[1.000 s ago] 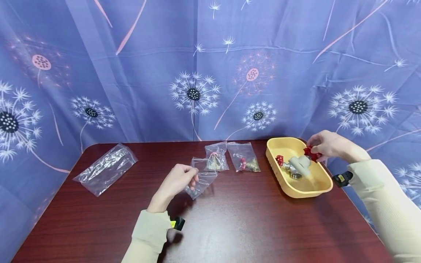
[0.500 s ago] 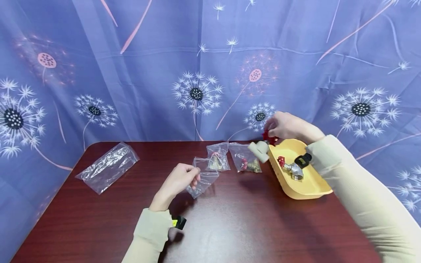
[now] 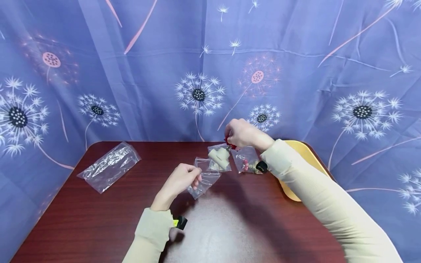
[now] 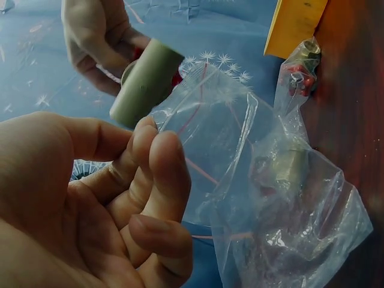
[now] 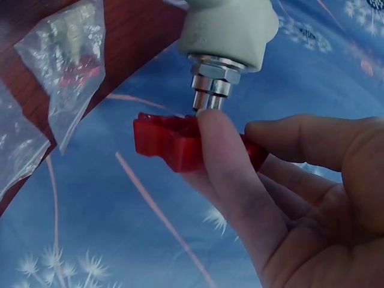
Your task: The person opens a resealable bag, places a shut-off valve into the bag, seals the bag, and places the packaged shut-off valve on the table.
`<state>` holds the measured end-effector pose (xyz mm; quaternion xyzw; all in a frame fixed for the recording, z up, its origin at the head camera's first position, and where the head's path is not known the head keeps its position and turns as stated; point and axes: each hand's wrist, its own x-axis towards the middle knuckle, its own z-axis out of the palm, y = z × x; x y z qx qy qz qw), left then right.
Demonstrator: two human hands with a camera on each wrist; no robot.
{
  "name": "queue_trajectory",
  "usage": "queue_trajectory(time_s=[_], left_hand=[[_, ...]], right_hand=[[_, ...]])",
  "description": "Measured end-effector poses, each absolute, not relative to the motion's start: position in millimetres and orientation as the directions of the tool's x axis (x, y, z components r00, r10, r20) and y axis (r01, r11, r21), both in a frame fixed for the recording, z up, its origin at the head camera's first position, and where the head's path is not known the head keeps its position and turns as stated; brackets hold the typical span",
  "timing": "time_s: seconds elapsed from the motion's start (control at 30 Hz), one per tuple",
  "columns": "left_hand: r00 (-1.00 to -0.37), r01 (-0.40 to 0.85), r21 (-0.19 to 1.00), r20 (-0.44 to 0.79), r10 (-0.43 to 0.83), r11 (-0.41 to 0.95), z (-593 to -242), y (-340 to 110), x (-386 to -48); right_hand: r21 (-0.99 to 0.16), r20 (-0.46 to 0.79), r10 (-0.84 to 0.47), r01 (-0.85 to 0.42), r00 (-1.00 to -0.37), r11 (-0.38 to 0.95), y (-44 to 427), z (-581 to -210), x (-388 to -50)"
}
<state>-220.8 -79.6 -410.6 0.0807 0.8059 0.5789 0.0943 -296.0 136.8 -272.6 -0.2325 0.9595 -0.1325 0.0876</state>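
Note:
My left hand [image 3: 181, 179] pinches the edge of a clear plastic bag [image 3: 204, 181] above the table's middle. The bag's mouth stands partly spread in the left wrist view. From above, my right hand [image 3: 244, 133] grips the red handwheel [image 5: 171, 141] of a valve with a pale grey-green plastic body [image 3: 219, 157]. A metal nut and stem [image 5: 215, 78] join wheel and body. In the left wrist view the valve body [image 4: 147, 84] hangs beside the bag's upper edge; whether they touch I cannot tell.
Behind the valve lies a bag with a brass-coloured part [image 3: 213, 167], mostly covered. Next to it is another bag [image 3: 245, 155] with red and brass parts. A yellow tub [image 3: 296, 148] stands right, partly behind my forearm. A flat clear bag [image 3: 110, 166] lies left.
My right hand has lifted the valve out of the yellow tub and carried it left toward the held bag. My left hand has stayed in place with the bag.

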Motion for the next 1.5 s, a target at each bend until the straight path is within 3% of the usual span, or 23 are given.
queue_trajectory(time_s=[0.17, 0.57, 1.07, 1.5], left_hand=[[-0.97, 0.025, 0.951, -0.051, 0.236, 0.308, -411, -79, -222], [-0.982, 0.031, 0.953, -0.027, 0.186, 0.302, -414, -77, -223], [-0.985, 0.05, 0.958, 0.001, 0.171, 0.283, -412, -77, -223], [-0.988, 0.089, 0.959, 0.051, 0.145, 0.269, -413, -77, -224]], right_hand=[[-0.203, -0.034, -0.492, -0.476, -0.87, 0.856, 120, -280, -293], [-0.127, 0.095, -0.507, -0.515, -0.857, 0.848, 85, -300, -277], [-0.111, 0.218, -0.535, -0.566, -0.816, 0.817, 66, -320, -263], [-0.139, 0.28, -0.614, -0.664, -0.738, 0.735, 64, -341, -255]])
